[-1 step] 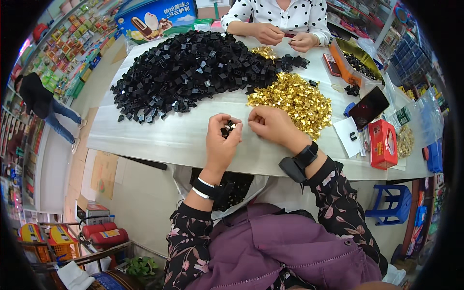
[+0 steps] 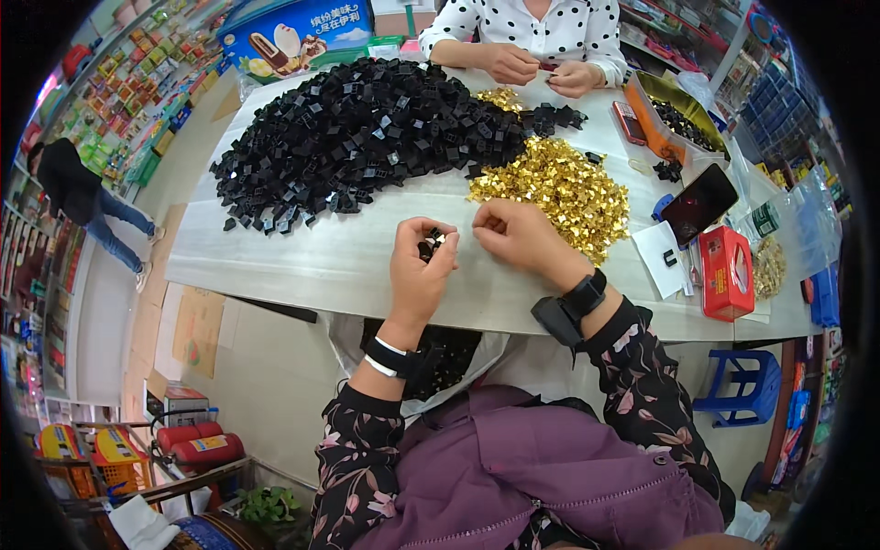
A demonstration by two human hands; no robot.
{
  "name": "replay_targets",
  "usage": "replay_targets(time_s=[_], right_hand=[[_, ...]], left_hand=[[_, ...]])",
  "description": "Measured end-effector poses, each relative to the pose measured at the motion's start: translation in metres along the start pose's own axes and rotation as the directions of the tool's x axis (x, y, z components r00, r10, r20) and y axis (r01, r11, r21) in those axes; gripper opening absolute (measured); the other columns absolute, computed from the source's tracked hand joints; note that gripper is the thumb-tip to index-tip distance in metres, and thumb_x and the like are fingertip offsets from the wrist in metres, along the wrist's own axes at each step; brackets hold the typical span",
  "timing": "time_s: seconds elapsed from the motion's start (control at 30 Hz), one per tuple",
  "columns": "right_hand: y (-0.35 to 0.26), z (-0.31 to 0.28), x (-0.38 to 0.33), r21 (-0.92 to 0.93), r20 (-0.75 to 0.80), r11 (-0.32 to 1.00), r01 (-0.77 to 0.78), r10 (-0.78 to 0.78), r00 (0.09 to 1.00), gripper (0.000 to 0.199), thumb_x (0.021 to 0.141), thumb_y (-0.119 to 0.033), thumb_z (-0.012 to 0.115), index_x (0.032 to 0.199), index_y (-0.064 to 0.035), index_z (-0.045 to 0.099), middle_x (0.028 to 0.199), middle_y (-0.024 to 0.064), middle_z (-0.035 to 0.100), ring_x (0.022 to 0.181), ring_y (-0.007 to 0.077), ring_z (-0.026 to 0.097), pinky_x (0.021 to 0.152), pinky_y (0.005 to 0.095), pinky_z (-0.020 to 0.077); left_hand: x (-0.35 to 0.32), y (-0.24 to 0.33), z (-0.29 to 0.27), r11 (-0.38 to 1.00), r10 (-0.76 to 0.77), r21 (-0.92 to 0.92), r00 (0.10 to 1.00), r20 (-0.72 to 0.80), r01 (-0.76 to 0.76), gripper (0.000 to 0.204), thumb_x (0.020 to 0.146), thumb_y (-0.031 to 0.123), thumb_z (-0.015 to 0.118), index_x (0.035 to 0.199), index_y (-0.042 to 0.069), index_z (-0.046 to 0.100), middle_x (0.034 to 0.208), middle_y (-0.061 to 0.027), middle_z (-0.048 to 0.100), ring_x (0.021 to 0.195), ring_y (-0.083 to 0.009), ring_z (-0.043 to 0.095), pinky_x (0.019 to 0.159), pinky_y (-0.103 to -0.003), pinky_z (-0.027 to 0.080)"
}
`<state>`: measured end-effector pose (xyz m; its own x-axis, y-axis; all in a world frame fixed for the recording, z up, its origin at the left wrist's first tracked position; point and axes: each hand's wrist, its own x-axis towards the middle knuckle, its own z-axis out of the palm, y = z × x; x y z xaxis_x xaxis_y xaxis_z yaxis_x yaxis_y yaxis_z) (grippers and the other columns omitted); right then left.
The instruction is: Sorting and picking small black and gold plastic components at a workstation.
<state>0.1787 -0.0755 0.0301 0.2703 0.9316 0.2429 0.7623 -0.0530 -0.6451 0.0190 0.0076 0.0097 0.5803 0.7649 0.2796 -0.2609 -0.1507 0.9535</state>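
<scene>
Several small black plastic pieces (image 2: 431,245) lie in the curled fingers of my left hand (image 2: 414,275), over the near part of the white table (image 2: 266,266). Just to its right, my right hand (image 2: 521,236) is closed with thumb and forefinger together. Whatever it may pinch is too small or hidden to make out. The two hands are close but apart. Beyond them rises a large heap of black plastic pieces (image 2: 357,137). A pile of small shiny gold metal pieces (image 2: 573,197) spreads behind my right hand.
Across the table, a co-worker's hands (image 2: 511,64) hold something tiny. To the right are a phone (image 2: 700,203), a red tin (image 2: 727,275) and an open box (image 2: 653,119) with black pieces. A bag (image 2: 495,353) hangs below the table edge, and a blue stool (image 2: 744,390) stands lower right.
My right hand has shifted very slightly, its fingertips a touch further from my left hand. The left hand stays nearly still, with the black pieces in it.
</scene>
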Motion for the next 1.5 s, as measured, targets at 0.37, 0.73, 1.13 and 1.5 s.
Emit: replay_targets(time_s=[0.37, 0.73, 1.13, 1.5], right_hand=[[-0.016, -0.007, -0.001, 0.741, 0.269, 0.589, -0.321, 0.177, 0.947, 0.011, 0.087, -0.018, 0.062, 0.087, -0.0075, 0.06, 0.074, -0.0028, 0.058, 0.062, 0.0039, 0.051, 0.056, 0.018, 0.0417], [-0.008, -0.007, -0.003, 0.652, 0.338, 0.667, -0.362, 0.172, 0.925, 0.018, 0.088, -0.024, 0.062, 0.085, -0.007, 0.061, 0.072, -0.0037, 0.057, 0.062, 0.0042, 0.051, 0.054, 0.0194, 0.0417], [-0.013, -0.022, 0.003, 0.617, 0.292, 0.693, -0.374, 0.239, 0.926, 0.021, 0.089, -0.028, 0.062, 0.086, -0.0072, 0.062, 0.072, -0.005, 0.057, 0.065, 0.0032, 0.051, 0.057, 0.0191, 0.0417], [0.008, -0.022, 0.001, 0.002, -0.019, 0.989, -0.15, 0.15, 0.988, 0.02, 0.082, -0.028, 0.064, 0.088, -0.0097, 0.065, 0.075, 0.0039, 0.063, 0.066, 0.0152, 0.06, 0.059, 0.0282, 0.0473]], left_hand=[[-0.002, 0.002, 0.006, 0.983, -0.013, 0.185, 0.986, 0.164, -0.018, 0.021, 0.086, 0.006, 0.058, 0.107, 0.002, 0.058, 0.08, -0.0046, 0.064, 0.065, -0.0082, 0.057, 0.06, -0.023, 0.046], [-0.004, -0.001, 0.002, 0.984, -0.061, 0.177, 0.987, 0.147, 0.035, 0.018, 0.086, 0.006, 0.058, 0.103, 0.002, 0.059, 0.086, -0.007, 0.065, 0.067, -0.0106, 0.06, 0.06, -0.026, 0.048], [-0.007, 0.013, -0.002, 0.998, -0.05, 0.032, 0.982, 0.183, 0.044, 0.019, 0.09, 0.014, 0.056, 0.105, 0.003, 0.059, 0.084, -0.0048, 0.064, 0.068, -0.0091, 0.06, 0.055, -0.022, 0.047], [-0.069, 0.027, -0.081, 0.803, -0.416, 0.595, 0.68, 0.604, -0.037, 0.03, 0.09, 0.021, 0.057, 0.114, 0.003, 0.056, 0.088, -0.0082, 0.066, 0.07, -0.0147, 0.062, 0.063, -0.026, 0.048]])
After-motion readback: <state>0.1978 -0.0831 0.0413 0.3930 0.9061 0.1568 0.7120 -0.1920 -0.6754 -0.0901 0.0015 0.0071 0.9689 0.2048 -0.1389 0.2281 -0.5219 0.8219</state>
